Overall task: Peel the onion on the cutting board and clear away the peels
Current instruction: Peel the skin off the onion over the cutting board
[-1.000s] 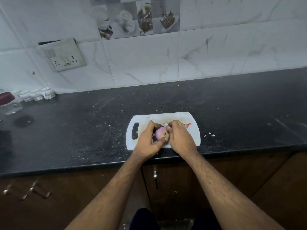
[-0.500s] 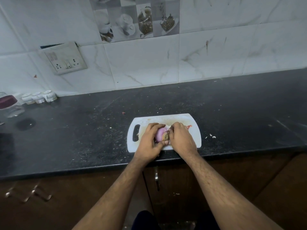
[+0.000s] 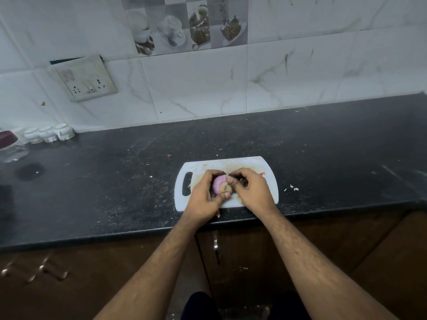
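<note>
A pink-purple onion [image 3: 219, 184] with a brown root end sits over the white cutting board [image 3: 231, 163] near the counter's front edge. My left hand [image 3: 203, 197] grips the onion from the left, fingers over its top and thumb under the root end. My right hand [image 3: 253, 191] is against the onion's right side, its curled fingers and thumb pinching at the skin by the root end. A small red scrap [image 3: 262, 174] lies on the board just beyond my right hand. Most of the onion is hidden by my hands.
Black stone counter [image 3: 115, 181] with scattered crumbs and white bits [image 3: 293, 188] right of the board. Small white jars [image 3: 49, 133] and a glass jar with a dark lid [image 3: 10, 146] stand at the far left by the tiled wall. Wooden cabinet doors with a handle [image 3: 216, 250] lie below.
The hands stay on the onion over the board. My right fingers have shifted slightly on the skin near the root end. The view has tilted a little.
</note>
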Tool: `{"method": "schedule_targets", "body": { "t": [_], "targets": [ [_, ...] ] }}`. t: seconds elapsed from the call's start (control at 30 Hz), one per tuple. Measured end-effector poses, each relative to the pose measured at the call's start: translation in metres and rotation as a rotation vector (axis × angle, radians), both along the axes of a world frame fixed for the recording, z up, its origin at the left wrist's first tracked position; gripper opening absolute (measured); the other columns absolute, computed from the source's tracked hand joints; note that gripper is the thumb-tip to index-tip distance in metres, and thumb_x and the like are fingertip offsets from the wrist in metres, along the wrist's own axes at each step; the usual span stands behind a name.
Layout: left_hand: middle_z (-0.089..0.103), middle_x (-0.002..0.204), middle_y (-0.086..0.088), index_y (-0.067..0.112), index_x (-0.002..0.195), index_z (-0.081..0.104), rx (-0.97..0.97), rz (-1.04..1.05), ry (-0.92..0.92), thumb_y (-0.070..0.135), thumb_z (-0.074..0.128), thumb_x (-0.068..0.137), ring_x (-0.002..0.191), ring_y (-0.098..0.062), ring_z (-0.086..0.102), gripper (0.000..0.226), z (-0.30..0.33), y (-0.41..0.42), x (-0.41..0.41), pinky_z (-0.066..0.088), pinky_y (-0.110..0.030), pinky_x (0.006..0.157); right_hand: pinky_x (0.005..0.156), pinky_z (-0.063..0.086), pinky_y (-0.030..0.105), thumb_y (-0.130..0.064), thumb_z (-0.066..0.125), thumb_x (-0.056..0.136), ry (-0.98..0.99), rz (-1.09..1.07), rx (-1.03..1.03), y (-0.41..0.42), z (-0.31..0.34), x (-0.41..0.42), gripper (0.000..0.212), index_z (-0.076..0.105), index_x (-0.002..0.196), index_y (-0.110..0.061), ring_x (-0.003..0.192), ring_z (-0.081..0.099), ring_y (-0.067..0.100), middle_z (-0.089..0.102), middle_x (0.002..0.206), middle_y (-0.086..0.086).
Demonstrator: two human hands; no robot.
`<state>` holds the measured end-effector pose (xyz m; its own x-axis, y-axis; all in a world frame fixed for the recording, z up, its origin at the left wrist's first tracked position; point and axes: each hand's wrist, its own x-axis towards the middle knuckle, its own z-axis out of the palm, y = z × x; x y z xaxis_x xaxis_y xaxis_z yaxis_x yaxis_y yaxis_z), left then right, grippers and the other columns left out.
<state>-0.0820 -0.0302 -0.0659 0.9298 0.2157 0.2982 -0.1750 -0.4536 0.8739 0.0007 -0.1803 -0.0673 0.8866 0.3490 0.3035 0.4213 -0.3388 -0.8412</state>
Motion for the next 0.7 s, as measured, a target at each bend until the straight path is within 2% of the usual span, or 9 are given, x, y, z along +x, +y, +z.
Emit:
{"method": "schedule_targets", "body": {
  "t": [0.1,0.2,0.23,0.33,0.4,0.47,0.57,0.63,0.7],
  "targets": [
    [0.065,0.113,0.022,0.03,0.124,0.056,-0.022,-0.017,0.006,0.016,0.081,0.088,0.106,-0.011,0.067,0.045,0.002,-0.0016,-0.0022,0.055,-0.027,0.068,0.072,0.049,0.029,-0.033,0.068,0.096,-0.051,-0.049,0.014,-0.0008,-0.001,0.0002,0.014,0.068,0.089,-0.021,0.08,0.062,0.007,0.068,0.084,-0.012],
    [0.064,0.115,0.022,0.03,0.123,0.055,-0.019,-0.044,-0.016,0.014,0.08,0.089,0.104,-0.011,0.067,0.044,0.0022,-0.0026,-0.0039,0.055,-0.024,0.061,0.07,0.049,0.035,-0.034,0.056,0.102,-0.082,-0.056,-0.098,-0.0002,0.0003,-0.0014,0.017,0.059,0.091,-0.021,0.081,0.059,0.012,0.064,0.088,-0.009],
    [0.063,0.115,0.022,0.029,0.122,0.055,-0.01,-0.048,-0.024,0.012,0.079,0.089,0.105,-0.009,0.066,0.044,0.0023,-0.0033,-0.0043,0.056,-0.024,0.063,0.071,0.049,0.036,-0.035,0.051,0.104,-0.092,-0.06,-0.16,0.001,0.0011,-0.0019,0.018,0.057,0.095,-0.02,0.083,0.058,0.014,0.063,0.094,-0.008],
    [0.061,0.123,0.015,0.024,0.121,0.054,0.014,-0.05,-0.046,0.006,0.081,0.085,0.114,-0.007,0.062,0.048,0.001,-0.0054,-0.003,0.058,-0.027,0.085,0.072,0.048,0.038,-0.032,0.044,0.106,-0.114,-0.118,-0.308,0.0051,0.0032,-0.0027,0.021,0.056,0.107,-0.015,0.088,0.056,0.018,0.058,0.104,-0.003],
    [0.059,0.126,0.012,0.029,0.118,0.053,0.018,-0.034,-0.04,0.008,0.083,0.083,0.117,-0.008,0.061,0.05,0.0005,-0.0064,-0.002,0.059,-0.03,0.085,0.074,0.048,0.037,-0.026,0.048,0.104,-0.104,-0.164,-0.315,0.0064,0.0036,-0.002,0.016,0.057,0.107,-0.013,0.09,0.056,0.018,0.058,0.105,-0.001],
    [0.06,0.124,0.012,0.034,0.114,0.051,-0.01,0.006,-0.017,0.011,0.086,0.082,0.114,-0.01,0.064,0.052,0.0018,-0.0068,-0.0024,0.06,-0.029,0.074,0.079,0.05,0.033,-0.021,0.053,0.102,-0.084,-0.18,-0.256,0.0062,0.0026,-0.0016,0.013,0.061,0.11,-0.014,0.092,0.057,0.014,0.06,0.11,-0.001],
    [0.065,0.117,0.008,0.033,0.112,0.053,-0.055,0.046,-0.002,0.016,0.089,0.08,0.107,-0.012,0.069,0.051,0.0008,-0.0069,-0.0025,0.061,-0.028,0.073,0.083,0.042,0.014,-0.011,0.054,0.101,-0.08,-0.161,-0.129,0.0032,0.0022,-0.0028,0.024,0.065,0.122,-0.015,0.098,0.055,0.005,0.062,0.121,-0.003],
    [0.066,0.116,0.01,0.031,0.114,0.054,-0.052,0.058,0.002,0.017,0.09,0.079,0.107,-0.008,0.068,0.051,0.0004,-0.0075,-0.0018,0.06,-0.028,0.081,0.079,0.036,0.004,-0.012,0.052,0.102,-0.095,-0.133,-0.071,0.0009,0.0042,-0.0046,0.026,0.066,0.124,-0.015,0.1,0.054,0.003,0.063,0.122,-0.004],
    [0.067,0.116,0.011,0.028,0.115,0.056,-0.061,0.064,0.009,0.019,0.09,0.078,0.108,-0.003,0.067,0.052,-0.0001,-0.0078,-0.0009,0.059,-0.027,0.091,0.076,0.037,0.002,-0.02,0.056,0.103,-0.103,-0.087,0.0,-0.0015,0.0068,-0.0069,0.021,0.068,0.119,-0.018,0.096,0.057,0.001,0.064,0.116,-0.007]
  ]
}}
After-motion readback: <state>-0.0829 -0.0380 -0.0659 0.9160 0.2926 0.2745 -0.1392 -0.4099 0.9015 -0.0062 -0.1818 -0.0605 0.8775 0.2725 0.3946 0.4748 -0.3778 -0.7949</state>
